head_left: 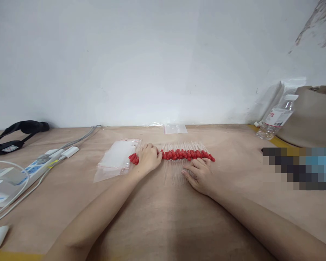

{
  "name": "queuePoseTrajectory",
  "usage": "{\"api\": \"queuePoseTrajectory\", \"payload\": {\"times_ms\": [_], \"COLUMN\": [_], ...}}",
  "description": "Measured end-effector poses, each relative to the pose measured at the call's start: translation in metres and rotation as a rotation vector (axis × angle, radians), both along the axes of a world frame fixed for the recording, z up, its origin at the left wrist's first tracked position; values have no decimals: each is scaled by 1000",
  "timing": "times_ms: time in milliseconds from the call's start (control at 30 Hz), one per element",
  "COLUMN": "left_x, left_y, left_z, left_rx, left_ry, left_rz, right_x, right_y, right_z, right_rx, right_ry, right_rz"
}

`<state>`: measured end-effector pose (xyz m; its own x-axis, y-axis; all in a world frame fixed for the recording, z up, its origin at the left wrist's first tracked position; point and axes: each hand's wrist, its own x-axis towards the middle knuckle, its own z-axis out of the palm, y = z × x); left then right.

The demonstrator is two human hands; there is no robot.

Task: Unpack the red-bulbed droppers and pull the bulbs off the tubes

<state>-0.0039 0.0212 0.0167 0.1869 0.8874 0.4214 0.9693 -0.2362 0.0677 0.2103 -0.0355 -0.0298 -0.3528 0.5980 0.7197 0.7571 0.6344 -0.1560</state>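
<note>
While the row of clear droppers with red rubber bulbs (187, 154) lay on the brown wooden table (163, 221), the left hand (149, 156) rested loosely curled over its left end beside the stack of clear plastic bags (115, 159) and the right hand (199, 174) pressed flat and open on the near stems, seemingly steadying them.

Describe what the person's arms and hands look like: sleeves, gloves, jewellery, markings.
The left hand and right hand wear no gloves. Both forearms are uncovered, with no sleeves reaching into view. No watch, bracelet, ring or marking is visible.
</note>
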Motion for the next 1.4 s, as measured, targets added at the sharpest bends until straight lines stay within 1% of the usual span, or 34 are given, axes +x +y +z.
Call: {"api": "queuePoseTrajectory", "payload": {"times_ms": [100,167,267,333,433,533,633,733,800,867,1000,1100,1233,1400], "left_x": [-13,-21,-28,-27,-20,-14,-13,-12,-10,-7,-2,-1,-2,-4], "left_y": [-12,-21,-35,-44,-56,-62,-64,-64,-64,-63,-62,-64,-67,-70], "left_z": [1,-1,-10,-19,-30,-37,-39,-36,-32,-30,-29,-28,-23,-20], "left_rx": [50,57,70,94,95,82,91,120,138,145,164,142,77,66], "left_ry": [-76,-147,-229,-270,-280,-265,-277,-268,-224,-162,-94,-50,5,21], "left_rz": [-93,-156,-239,-339,-515,-608,-641,-635,-638,-666,-705,-710,-708,-707], "right_x": [1,2,1,1,0,-1,-3,-6,-8,-11,-13,-13,-12,-10], "right_y": [3,5,4,0,-4,-4,-1,-1,-3,-6,-10,-10,-10,-13], "right_z": [-2,-3,1,6,10,8,3,1,2,4,7,8,9,11], "right_rx": [18,36,110,171,204,179,129,55,11,-24,-78,-63,-5,91], "right_ry": [49,81,126,119,-3,-109,-114,-114,-110,-109,-124,-122,-124,-152], "right_rz": [-11,-29,-92,-116,-63,35,82,93,108,127,177,213,255,242]}}
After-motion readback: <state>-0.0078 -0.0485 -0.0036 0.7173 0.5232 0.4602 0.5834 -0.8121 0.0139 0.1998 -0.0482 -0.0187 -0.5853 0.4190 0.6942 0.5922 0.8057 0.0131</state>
